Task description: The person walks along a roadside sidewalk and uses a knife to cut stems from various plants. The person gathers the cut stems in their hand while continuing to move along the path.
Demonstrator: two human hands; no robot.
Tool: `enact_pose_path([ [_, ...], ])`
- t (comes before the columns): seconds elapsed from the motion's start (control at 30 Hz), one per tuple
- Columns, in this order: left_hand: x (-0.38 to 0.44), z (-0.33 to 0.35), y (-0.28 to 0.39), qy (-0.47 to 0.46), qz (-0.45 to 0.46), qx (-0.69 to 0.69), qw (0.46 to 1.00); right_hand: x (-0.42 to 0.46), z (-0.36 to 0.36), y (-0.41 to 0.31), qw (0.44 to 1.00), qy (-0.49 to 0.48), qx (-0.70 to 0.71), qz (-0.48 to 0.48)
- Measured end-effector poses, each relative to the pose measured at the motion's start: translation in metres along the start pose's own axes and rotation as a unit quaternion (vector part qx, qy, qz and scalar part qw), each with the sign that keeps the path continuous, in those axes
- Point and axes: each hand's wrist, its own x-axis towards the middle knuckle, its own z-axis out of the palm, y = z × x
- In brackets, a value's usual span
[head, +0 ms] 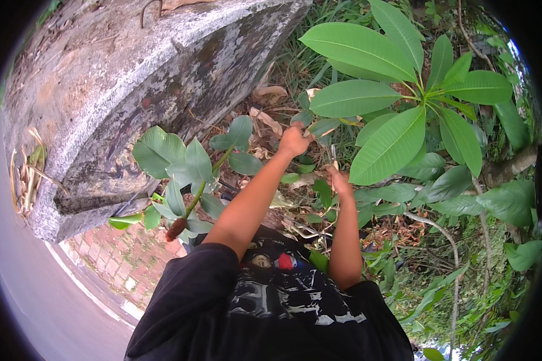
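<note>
My left hand [295, 141] reaches forward among low plants, its fingers closed at a leafy shoot [324, 127] with oval green leaves. The exact grip on the stem is hidden by the fingers. My right hand [340, 181], lower and to the right, is wrapped around a slim hand tool [334, 155] with a pale handle and a thin metal end pointing up. What kind of tool it is cannot be made out. Left of my left forearm leans a thick-stemmed plant [204, 184] with broad leaves and a reddish-brown flower cone [176, 229] at its tip.
A weathered concrete wall [198, 76] runs along the left, with dry leaves [32, 173] on its end. Beyond lie brick paving [117, 261] and an asphalt road [40, 307]. A large-leaved plumeria-like plant [420, 97] overhangs the right side; bare branches [454, 252] stand below it.
</note>
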Motion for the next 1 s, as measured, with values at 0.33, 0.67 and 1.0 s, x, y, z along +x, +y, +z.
enact_pose_path([
  [0.33, 0.046, 0.052, 0.007, 0.01, -0.132, -0.281, 0.951, 0.004, -0.014, -0.032, 1.0, -0.013, 0.023, 0.009],
  [0.67, -0.014, 0.021, -0.044, 0.044, -0.106, -0.128, 0.985, 0.04, 0.014, 0.0, 0.961, 0.132, -0.221, -0.1],
  [1.0, -0.03, 0.003, -0.053, 0.048, -0.094, -0.141, 0.984, 0.046, 0.027, -0.04, 0.937, 0.118, -0.301, -0.136],
])
